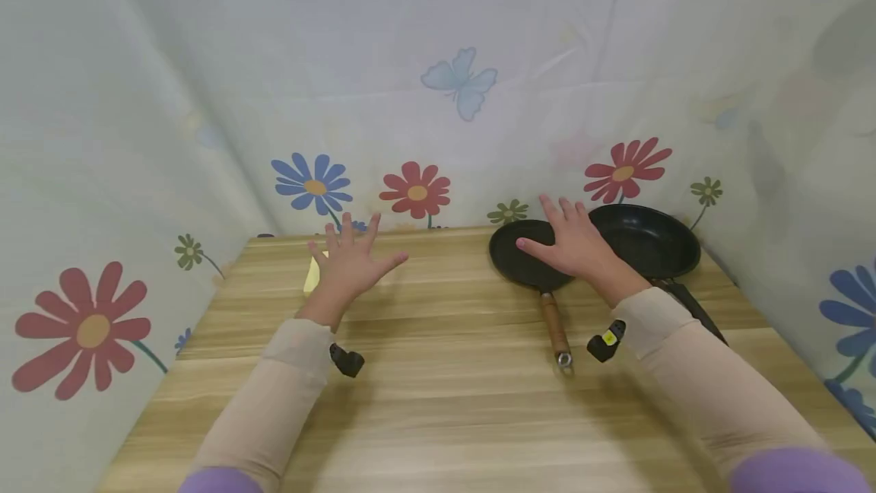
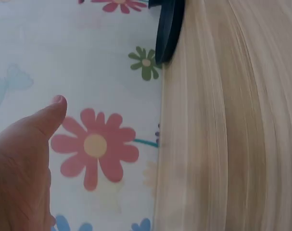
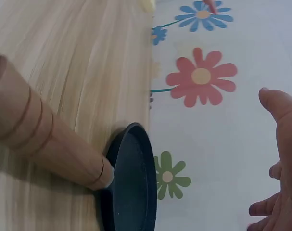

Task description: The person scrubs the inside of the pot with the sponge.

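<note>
My left hand (image 1: 349, 266) is raised over the table's far left with its fingers spread, holding nothing. Behind it shows part of a yellow item (image 1: 312, 275), mostly covered, so its kind is unclear. My right hand (image 1: 578, 244), also with spread fingers and nothing in its grasp, hovers above two black pans. Closest beneath it is a small flat frying pan (image 1: 513, 251) with a wooden handle (image 3: 54, 137) pointing toward me. To its right sits a larger, deeper frying pan (image 1: 650, 238), whose black handle (image 1: 694, 310) is partly hidden by my right forearm.
All of this rests on a wood-grain table (image 1: 438, 402). A pale curtain (image 1: 383, 82) printed with flowers and a butterfly hangs along the table's back and sides. Small black devices (image 1: 347, 361) are strapped to both wrists.
</note>
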The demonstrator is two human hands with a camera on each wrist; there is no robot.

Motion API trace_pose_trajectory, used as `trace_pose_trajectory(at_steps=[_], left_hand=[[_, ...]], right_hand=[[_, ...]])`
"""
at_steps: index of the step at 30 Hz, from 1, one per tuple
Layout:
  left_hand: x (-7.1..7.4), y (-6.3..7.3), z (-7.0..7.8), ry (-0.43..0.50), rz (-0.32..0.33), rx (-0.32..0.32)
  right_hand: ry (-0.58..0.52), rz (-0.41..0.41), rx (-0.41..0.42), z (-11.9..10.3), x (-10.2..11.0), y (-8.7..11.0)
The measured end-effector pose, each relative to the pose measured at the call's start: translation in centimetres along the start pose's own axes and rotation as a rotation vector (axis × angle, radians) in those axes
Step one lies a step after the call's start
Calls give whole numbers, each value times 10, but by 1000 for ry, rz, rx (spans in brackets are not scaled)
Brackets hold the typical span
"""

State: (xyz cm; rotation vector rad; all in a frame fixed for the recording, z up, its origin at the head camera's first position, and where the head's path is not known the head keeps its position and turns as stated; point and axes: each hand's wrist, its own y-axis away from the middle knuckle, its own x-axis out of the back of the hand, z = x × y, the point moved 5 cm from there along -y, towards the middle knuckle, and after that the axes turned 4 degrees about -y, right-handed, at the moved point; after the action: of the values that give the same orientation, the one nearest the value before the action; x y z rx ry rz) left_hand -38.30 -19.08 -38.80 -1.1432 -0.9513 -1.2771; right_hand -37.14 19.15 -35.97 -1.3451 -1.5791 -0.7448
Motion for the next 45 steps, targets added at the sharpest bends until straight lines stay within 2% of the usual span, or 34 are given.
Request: trace_pose_trajectory(at_steps=[4,9,15,20,28,31,36,45], left_hand=[[-2,-5,-25,20,34,46],[-8,-7,-53,53,105,76],[-24,-1,-74,107,105,91],[-37,-1,-85,130,103,132],[-47,-15,-96,85,62,190],[-50,-18,-97,92,35,198],[-49,-18,-97,99,22,212],[-44,-14,-91,62,-17,215]], right_hand=[[-79,32,-11,5,-1,8],[-138,43,-58,16,-12,23],[-199,19,-162,34,-38,39],[-212,10,-206,45,-61,51],[-219,-42,-232,43,-84,61],[-212,-39,-209,42,-88,61],[-225,-44,-183,39,-92,62],[-279,-77,-190,35,-91,67]])
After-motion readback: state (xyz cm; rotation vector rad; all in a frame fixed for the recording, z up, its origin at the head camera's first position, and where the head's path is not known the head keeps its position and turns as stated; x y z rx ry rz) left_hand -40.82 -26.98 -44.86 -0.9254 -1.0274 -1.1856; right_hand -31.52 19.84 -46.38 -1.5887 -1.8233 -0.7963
